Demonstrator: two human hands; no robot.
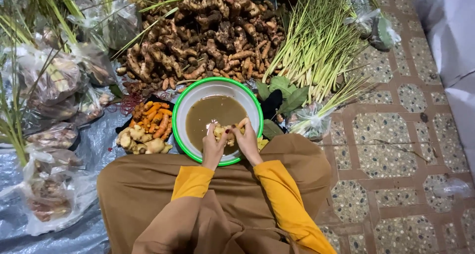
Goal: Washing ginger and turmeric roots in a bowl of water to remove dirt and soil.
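Observation:
A white bowl with a green rim [182, 105] sits on the ground in front of my knees, filled with muddy brown water [210, 113]. Over its near edge both hands hold a pale yellow ginger root [225, 133] between them. My left hand [214, 147] grips it from the left, my right hand [246, 141] from the right. Yellow sleeves cover both forearms.
A big heap of unwashed brown roots [203, 36] lies behind the bowl. Lemongrass stalks [316, 41] fan out to the right. Orange turmeric [154, 118] and cleaned ginger pieces [141, 141] lie left of the bowl. Plastic bags of produce [54, 81] crowd the left side. Patterned tile floor [396, 150] lies to the right.

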